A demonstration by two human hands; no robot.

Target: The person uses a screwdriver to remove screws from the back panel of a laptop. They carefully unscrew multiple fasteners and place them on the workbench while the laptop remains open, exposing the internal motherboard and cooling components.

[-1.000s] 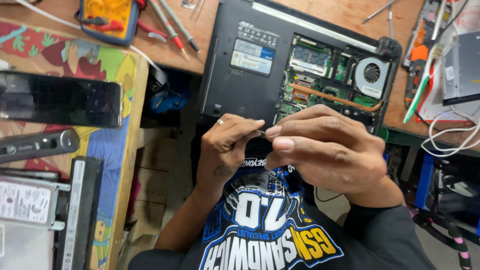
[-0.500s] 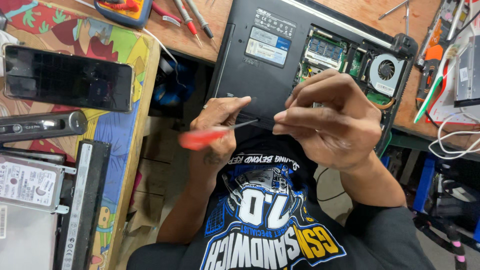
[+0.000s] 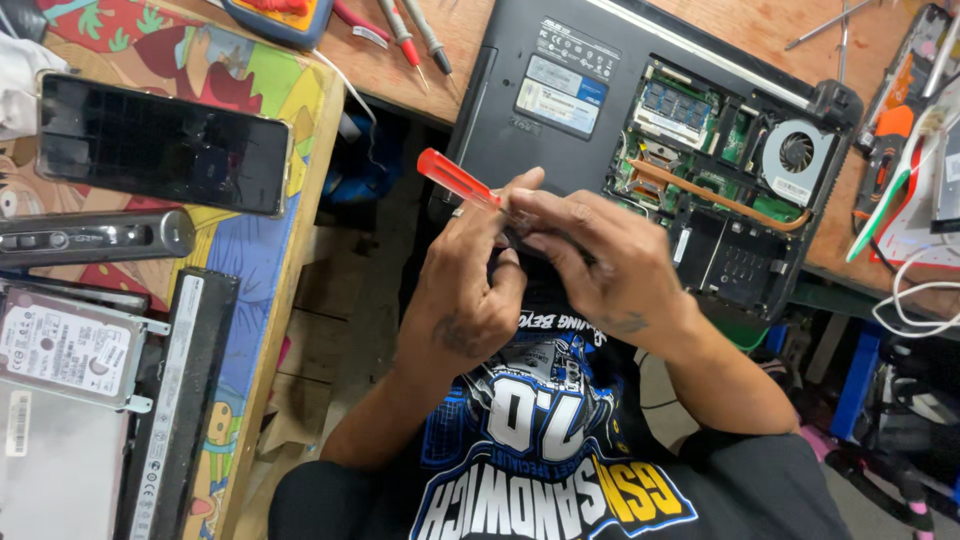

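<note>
Wooden worktop point(image 3: 780, 30), far side: your upturned black laptop point(image 3: 640, 130) lies on it with the base panel off, showing green circuit boards, a copper pipe and a round fan point(image 3: 797, 152) at its right corner. Side table with a cartoon-print top point(image 3: 250, 250), on your left: black smartphone point(image 3: 165, 145) face up, a dark cylindrical device point(image 3: 95, 238) just below it, a long black battery pack point(image 3: 175, 400) lying lengthwise, and a bare hard drive point(image 3: 65, 345) beside that. Your left hand point(image 3: 470, 290) and right hand point(image 3: 590, 260) meet over the laptop's near edge, both clenched. Screwdriver point(image 3: 460, 180): red translucent handle juts up and left out of your left grip, clear of the fingers; the shaft runs under your right fingertips, its tip hidden. Probe leads point(image 3: 410, 30) lie at the worktop's far left.
</note>
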